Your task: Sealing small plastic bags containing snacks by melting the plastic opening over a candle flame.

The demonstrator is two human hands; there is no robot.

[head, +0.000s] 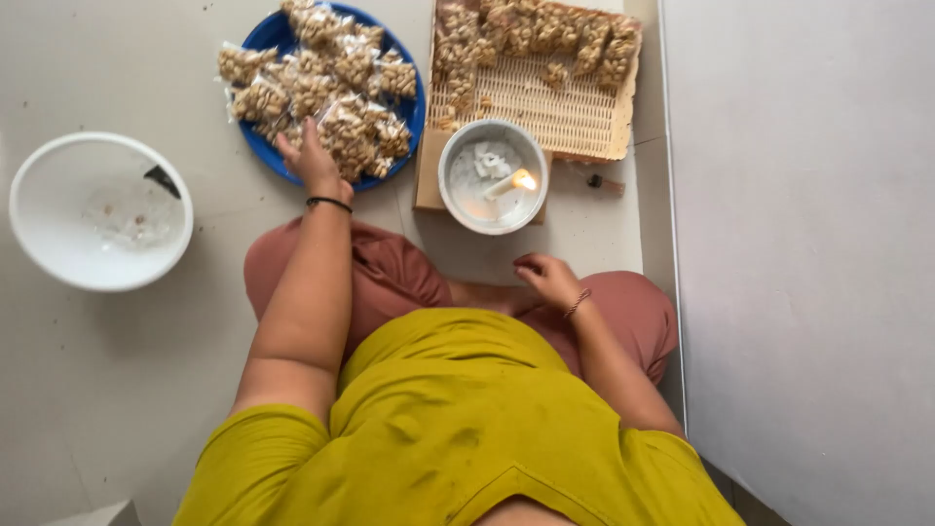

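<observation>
- Left hand [314, 161] reaches far over the near rim of the blue plate [263, 34], fingers spread flat on the heap of small clear packets [321, 83] filled with pale nuts; nothing is gripped.
- Right hand [547, 278] hovers near the lap, fingers loosely curled and narrow; whether it holds anything I cannot tell.
- Small white bowl [466, 209], far of the right hand, holds a lit candle [511, 182].
- Woven tray [575, 122], far right, carries more packets along its far edge.
- Large white bowl [39, 234] sits well apart at the left, on the floor.
</observation>
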